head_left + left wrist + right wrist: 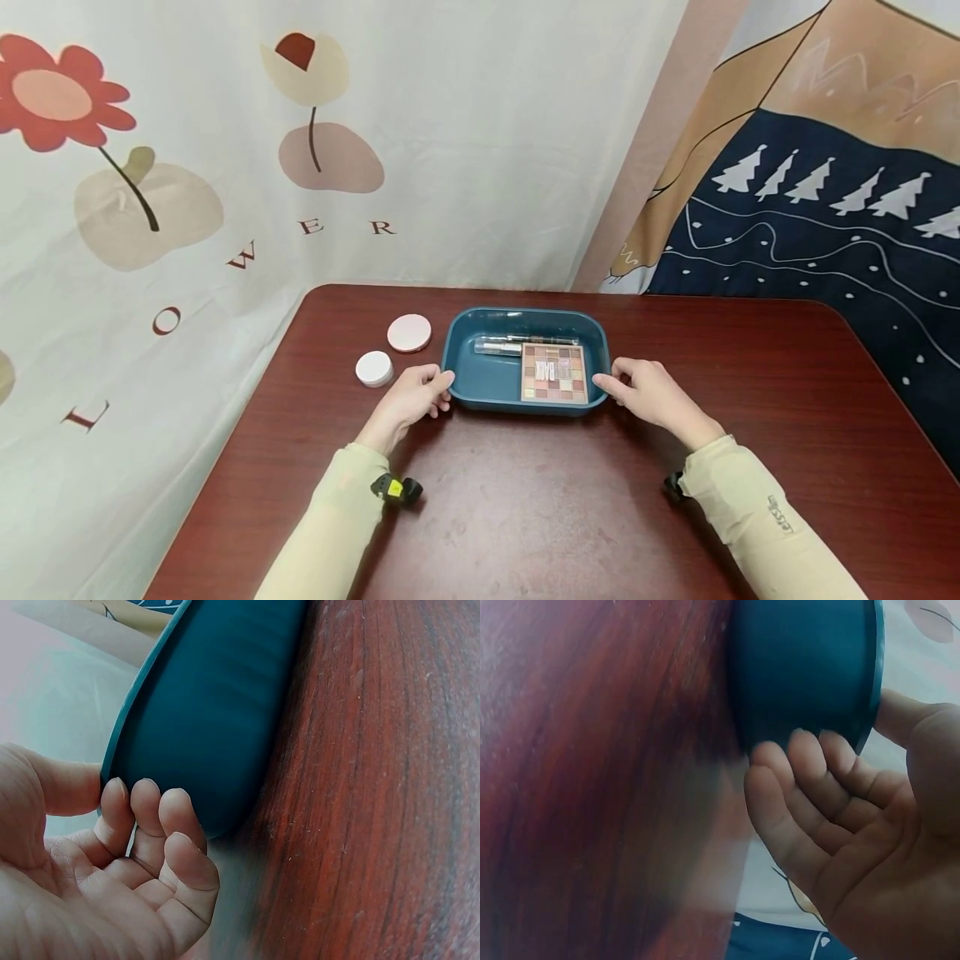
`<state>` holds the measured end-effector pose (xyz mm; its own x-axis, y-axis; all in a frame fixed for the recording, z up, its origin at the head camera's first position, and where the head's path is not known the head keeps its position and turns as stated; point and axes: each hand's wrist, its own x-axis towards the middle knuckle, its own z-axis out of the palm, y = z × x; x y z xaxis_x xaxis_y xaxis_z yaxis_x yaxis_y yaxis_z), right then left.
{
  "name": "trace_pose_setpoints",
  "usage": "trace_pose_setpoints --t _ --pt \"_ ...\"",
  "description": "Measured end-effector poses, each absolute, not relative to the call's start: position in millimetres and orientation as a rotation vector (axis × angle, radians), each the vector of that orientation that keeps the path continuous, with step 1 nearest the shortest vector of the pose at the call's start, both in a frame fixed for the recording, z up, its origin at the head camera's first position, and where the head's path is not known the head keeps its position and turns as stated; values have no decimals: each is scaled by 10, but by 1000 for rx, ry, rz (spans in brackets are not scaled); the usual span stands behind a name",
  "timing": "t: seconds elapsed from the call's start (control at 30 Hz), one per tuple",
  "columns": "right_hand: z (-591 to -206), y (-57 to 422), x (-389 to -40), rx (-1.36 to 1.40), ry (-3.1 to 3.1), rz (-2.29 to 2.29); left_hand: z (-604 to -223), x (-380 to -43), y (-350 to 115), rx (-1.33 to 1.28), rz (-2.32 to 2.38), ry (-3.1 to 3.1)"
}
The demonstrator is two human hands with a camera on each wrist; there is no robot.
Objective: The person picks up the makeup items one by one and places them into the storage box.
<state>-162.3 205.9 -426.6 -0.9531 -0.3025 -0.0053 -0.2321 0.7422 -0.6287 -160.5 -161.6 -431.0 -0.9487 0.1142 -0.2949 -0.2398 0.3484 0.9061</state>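
Observation:
A dark teal tray with rounded corners is at the middle of the table in the head view. Inside it lie an eyeshadow palette and slim clear-and-dark tubes. My left hand pinches the tray's left rim, thumb over the edge; the left wrist view shows curled fingers against the outer wall. On the opposite side, my right hand pinches the right rim the same way, its fingers touching the outside in the right wrist view.
Left of the tray are a round pale pink compact and a small white lidded jar, near the left hand. All stand on a reddish-brown wooden table. Behind it hang a flower-printed curtain and a dark blue printed cloth.

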Motion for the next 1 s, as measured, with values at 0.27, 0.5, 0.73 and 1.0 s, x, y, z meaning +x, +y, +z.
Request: trace_pose_setpoints --t 0.27,0.5,0.73,1.0 --pt "-4202 2026 -1615 -338 2673 -1024 -4327 -1618 -1613 -81 1615 2325" --pt "-4181 1953 -1598 -279 2665 -995 -4326 -1619 -1615 -88 1597 2332" --pt "-4167 1925 -1591 -215 2657 -972 -4322 -1613 -1604 -110 1594 2330" --pt "-4152 1899 -1580 -153 2636 -1010 -4297 -1615 -1581 -131 1585 2336"
